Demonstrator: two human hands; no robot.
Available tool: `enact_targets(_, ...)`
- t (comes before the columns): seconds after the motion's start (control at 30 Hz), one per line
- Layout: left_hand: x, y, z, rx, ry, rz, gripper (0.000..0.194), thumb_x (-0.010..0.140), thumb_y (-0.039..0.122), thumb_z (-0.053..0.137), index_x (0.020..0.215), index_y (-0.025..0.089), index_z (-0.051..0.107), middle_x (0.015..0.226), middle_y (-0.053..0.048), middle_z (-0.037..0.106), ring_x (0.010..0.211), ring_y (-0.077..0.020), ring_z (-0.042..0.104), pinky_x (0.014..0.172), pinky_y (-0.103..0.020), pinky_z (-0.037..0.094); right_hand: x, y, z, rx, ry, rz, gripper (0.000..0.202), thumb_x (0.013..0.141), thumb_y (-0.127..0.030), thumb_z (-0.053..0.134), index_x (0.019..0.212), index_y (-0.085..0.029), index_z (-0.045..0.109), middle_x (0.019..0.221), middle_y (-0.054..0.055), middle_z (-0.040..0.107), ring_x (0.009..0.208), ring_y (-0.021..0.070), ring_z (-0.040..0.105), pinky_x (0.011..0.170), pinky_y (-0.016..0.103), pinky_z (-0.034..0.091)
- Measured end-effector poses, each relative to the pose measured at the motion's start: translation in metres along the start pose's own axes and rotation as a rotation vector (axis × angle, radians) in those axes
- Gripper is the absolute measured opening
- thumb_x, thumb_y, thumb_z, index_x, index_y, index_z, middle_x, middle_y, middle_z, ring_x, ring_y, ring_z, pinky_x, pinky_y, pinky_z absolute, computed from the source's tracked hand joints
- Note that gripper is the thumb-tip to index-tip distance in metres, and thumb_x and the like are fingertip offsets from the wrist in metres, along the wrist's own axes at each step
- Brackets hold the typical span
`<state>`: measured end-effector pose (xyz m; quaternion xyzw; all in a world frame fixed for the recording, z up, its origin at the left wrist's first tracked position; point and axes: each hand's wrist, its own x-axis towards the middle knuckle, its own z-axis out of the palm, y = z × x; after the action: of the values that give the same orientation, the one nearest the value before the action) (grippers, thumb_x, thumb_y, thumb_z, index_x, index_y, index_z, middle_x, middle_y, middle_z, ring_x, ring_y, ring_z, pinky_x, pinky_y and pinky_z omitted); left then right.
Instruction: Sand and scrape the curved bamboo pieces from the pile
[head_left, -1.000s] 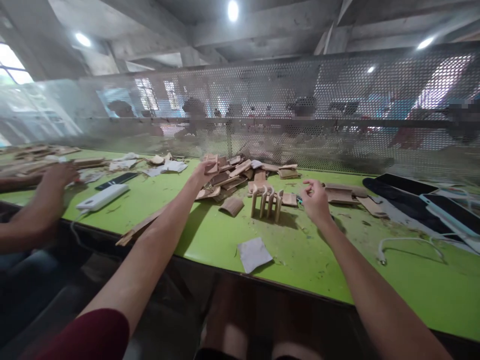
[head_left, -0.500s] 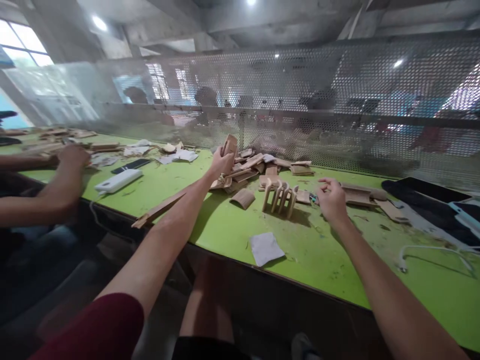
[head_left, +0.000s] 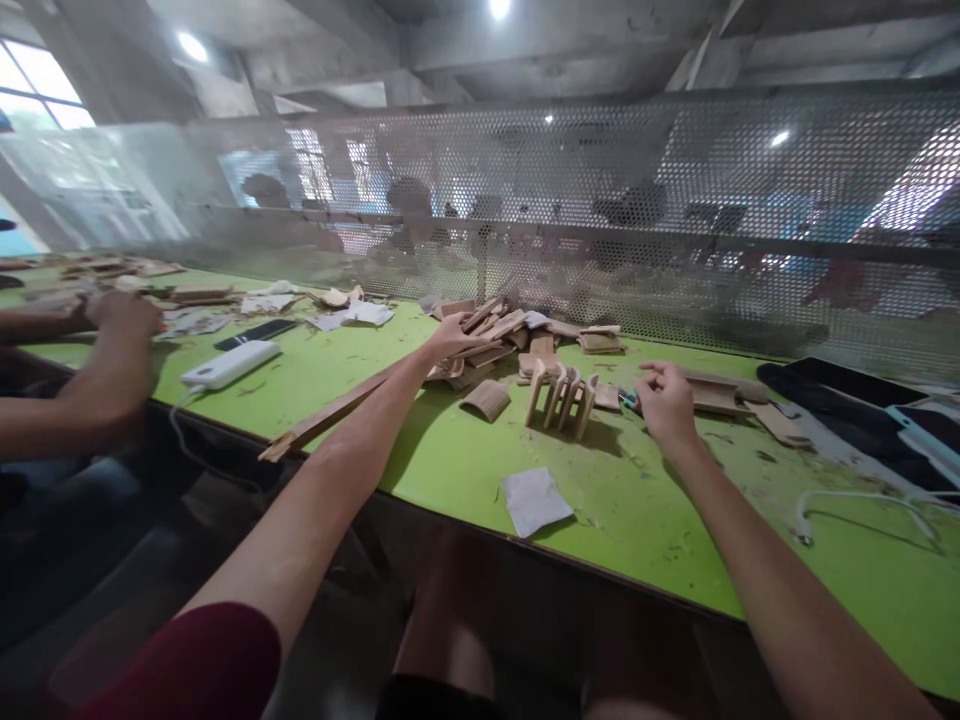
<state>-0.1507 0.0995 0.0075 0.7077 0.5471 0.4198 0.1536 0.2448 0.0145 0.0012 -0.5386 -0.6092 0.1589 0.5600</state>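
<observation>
My left hand (head_left: pixel 451 337) reaches into a pile of curved and flat wooden pieces (head_left: pixel 504 328), its fingers stretched out over them. A wooden piece (head_left: pixel 454 308) lies just behind this hand. My right hand (head_left: pixel 666 400) is over the table right of the pile, with thumb and forefinger raised and the lower fingers curled around a small green tool (head_left: pixel 628 400), mostly hidden by the hand. Between my hands, several curved wooden pieces (head_left: pixel 562 398) stand on edge in a row. A single curved piece (head_left: pixel 487 399) lies left of them.
A white paper square (head_left: pixel 536 500) lies near the front edge of the green table (head_left: pixel 450 465). A long wooden strip (head_left: pixel 322 420) passes under my left forearm. At left are a white power bank (head_left: pixel 230 365), a phone (head_left: pixel 255 334) and another person's hand (head_left: pixel 127 315). A mesh screen (head_left: pixel 525 220) stands behind.
My left hand has lowered onto the pile. The wooden piece it held upright is no longer raised in its grasp. My right hand has hardly moved, and slightly more of the green tool shows.
</observation>
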Motion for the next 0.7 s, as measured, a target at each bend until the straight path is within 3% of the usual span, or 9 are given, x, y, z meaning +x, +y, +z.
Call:
enact_targets(0.2,0.003,-0.01,0.005,0.265,-0.008,0.123,0.081,0.067,0.05,0.086,0.134,0.011,0.065,0.137,-0.019,0.067,0.126,-0.0363,0.062,0.11,-0.045,0.048,-0.002,-0.005,0.0,0.002,0.027,0.03,0.025,0.066,-0.025,0.056,0.091,-0.023,0.056,0.06,-0.006,0.056,0.052,0.0161,0.054,0.061,0.032,0.046)
enact_targets(0.4,0.002,-0.014,0.007,0.351,0.014,0.203,0.07,0.084,0.062,0.068,0.133,0.012,0.067,0.131,-0.018,0.07,0.119,-0.0342,0.065,0.104,-0.044,0.052,-0.002,-0.007,0.001,0.002,0.021,0.063,0.026,0.064,-0.025,0.055,0.091,-0.022,0.056,0.058,-0.006,0.056,0.05,0.016,0.054,0.06,0.032,0.045)
enact_targets(0.53,0.0,-0.013,0.009,0.381,0.044,0.2,0.058,0.095,0.054,0.055,0.131,0.012,0.068,0.131,-0.018,0.07,0.122,-0.0336,0.063,0.107,-0.045,0.05,-0.003,-0.007,0.001,0.027,0.002,0.067,0.027,0.065,-0.026,0.055,0.092,-0.023,0.056,0.059,-0.006,0.055,0.048,0.016,0.054,0.057,0.031,0.044)
enact_targets(0.7,0.001,-0.015,0.011,0.415,0.051,0.149,0.049,0.096,0.04,0.053,0.13,0.01,0.069,0.128,-0.016,0.071,0.119,-0.03,0.063,0.108,-0.04,0.049,-0.004,-0.008,0.002,0.038,-0.01,0.077,0.028,0.064,-0.025,0.055,0.091,-0.023,0.055,0.059,-0.006,0.056,0.047,0.0152,0.054,0.053,0.03,0.044)
